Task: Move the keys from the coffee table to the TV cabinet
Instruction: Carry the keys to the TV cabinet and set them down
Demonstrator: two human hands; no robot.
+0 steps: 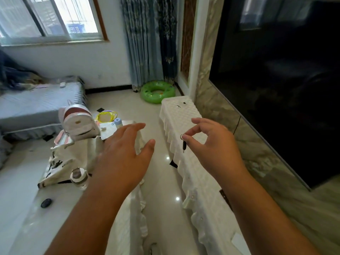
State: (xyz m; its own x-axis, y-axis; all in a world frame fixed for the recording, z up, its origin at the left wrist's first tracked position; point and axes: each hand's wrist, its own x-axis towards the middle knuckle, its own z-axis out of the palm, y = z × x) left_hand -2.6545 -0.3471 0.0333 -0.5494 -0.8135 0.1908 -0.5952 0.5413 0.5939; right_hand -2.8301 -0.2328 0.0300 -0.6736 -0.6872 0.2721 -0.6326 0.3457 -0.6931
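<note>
My right hand (pixel 211 144) pinches a small key ring between thumb and forefinger, and a dark key (pixel 184 144) hangs down from it. The hand and key hover above the TV cabinet (pixel 185 115), a long low unit under a white lace cloth running along the right wall. My left hand (pixel 125 153) is spread flat with its fingers apart and holds nothing. It floats over the right edge of the coffee table (pixel 22 181), which stands to the left under a glossy cover.
On the coffee table lie a white-and-pink backpack (pixel 79 122), a printed tote bag (pixel 70 159), a clear bottle (pixel 79 178) and a dark oval object (pixel 46 203). A large black TV (pixel 285 80) hangs over the cabinet. A green swim ring (pixel 157 91) lies on the floor beyond.
</note>
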